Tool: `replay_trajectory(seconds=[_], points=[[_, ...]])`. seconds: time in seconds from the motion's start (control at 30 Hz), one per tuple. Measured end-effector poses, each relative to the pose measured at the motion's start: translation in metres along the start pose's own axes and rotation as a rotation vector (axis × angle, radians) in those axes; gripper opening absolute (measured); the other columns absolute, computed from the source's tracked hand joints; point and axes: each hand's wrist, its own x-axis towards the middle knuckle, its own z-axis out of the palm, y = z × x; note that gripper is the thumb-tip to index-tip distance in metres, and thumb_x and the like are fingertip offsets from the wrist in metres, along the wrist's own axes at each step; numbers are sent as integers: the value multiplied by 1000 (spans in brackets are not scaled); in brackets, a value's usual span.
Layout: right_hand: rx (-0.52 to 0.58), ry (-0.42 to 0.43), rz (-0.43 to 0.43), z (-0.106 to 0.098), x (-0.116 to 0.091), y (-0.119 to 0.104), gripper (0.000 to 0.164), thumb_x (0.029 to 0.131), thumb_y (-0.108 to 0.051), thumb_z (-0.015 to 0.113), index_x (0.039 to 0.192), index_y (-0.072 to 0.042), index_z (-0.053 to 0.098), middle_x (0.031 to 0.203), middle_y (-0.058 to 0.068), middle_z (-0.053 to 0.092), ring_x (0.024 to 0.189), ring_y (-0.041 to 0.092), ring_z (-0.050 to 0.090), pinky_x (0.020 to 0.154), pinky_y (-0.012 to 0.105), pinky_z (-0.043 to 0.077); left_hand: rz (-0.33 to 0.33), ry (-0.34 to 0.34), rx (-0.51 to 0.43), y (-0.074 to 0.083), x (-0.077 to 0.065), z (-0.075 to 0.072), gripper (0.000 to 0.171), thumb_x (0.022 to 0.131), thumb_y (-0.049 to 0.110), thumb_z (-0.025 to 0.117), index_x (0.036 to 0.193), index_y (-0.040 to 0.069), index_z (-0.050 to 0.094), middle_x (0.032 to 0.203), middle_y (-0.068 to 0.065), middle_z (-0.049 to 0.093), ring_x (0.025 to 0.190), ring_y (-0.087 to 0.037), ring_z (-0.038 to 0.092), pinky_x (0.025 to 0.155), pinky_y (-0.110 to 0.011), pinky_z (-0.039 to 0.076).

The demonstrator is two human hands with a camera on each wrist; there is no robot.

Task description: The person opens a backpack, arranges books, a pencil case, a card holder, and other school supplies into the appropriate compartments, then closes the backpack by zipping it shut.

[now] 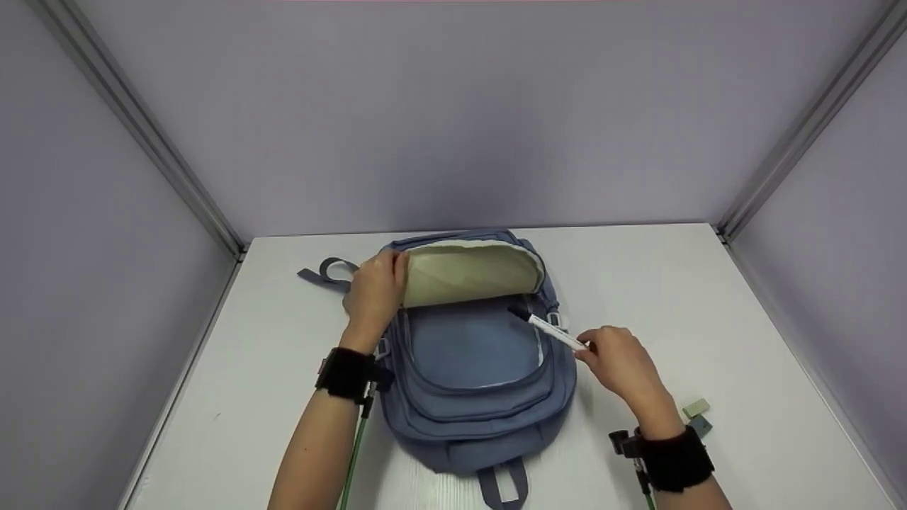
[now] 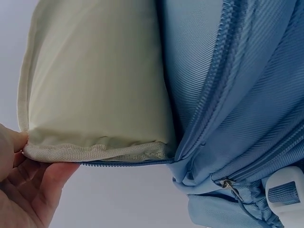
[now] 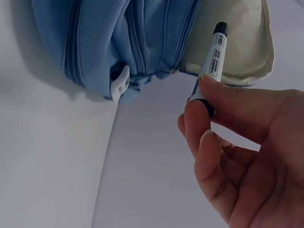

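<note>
A blue backpack (image 1: 482, 418) lies on the white table with its front pocket unzipped. My left hand (image 1: 375, 294) pinches the left edge of the pocket's flap (image 1: 471, 273), holding it up so that its cream lining faces me. In the left wrist view, thumb and fingers grip the flap's bound corner (image 2: 47, 152). My right hand (image 1: 620, 361) pinches a white marker (image 1: 556, 331) near its lower end. The marker's black cap (image 1: 519, 312) points up and left, over the right side of the pocket opening. Blue fabric shows inside the pocket.
Right of the backpack, beside my right wrist, lie a small pale green block (image 1: 696, 408) and a grey-green one (image 1: 700, 426). A strap (image 1: 326, 276) trails off the backpack's upper left, and another loop (image 1: 504, 485) sticks out at its near end. Grey panels (image 1: 468, 113) enclose the table.
</note>
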Motion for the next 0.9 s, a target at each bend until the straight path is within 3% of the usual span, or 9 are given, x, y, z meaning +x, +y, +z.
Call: replay_trajectory(seconds=[0.13,0.37,0.5,0.73,0.9], points=[[27,44,-3,13,11,-12,17,84,-2,75,99,3,70,72,6,66,59,15,60,53,34,48,4,28,-8,2,-2,1,29,102,25,55,86,3,64,74,-12,65,63,-32,63,56,-48,49],[100,231,-47,44,23,-28,20,77,0,80,76,-2,61,68,8,61,60,20,58,54,36,48,24,52,-34,2,-4,3,28,101,23,57,86,1,66,74,-12,65,63,-31,63,56,-47,49],[133,280,-41,55,29,-39,17,77,1,79,75,-1,63,68,8,62,60,21,59,55,36,49,37,63,-46,1,-5,3,27,101,22,58,86,0,66,74,-12,65,62,-29,62,56,-46,49],[172,251,-62,65,41,-50,4,81,5,72,85,4,70,79,14,69,72,28,68,64,39,54,44,66,-53,2,-7,3,27,101,21,58,86,0,67,72,-10,65,59,-26,62,55,-43,49],[222,186,-110,71,47,-51,14,86,4,68,99,7,72,90,16,70,83,27,70,73,38,55,35,60,-54,4,-8,3,27,101,22,58,86,0,67,73,-11,66,60,-26,61,56,-44,49]])
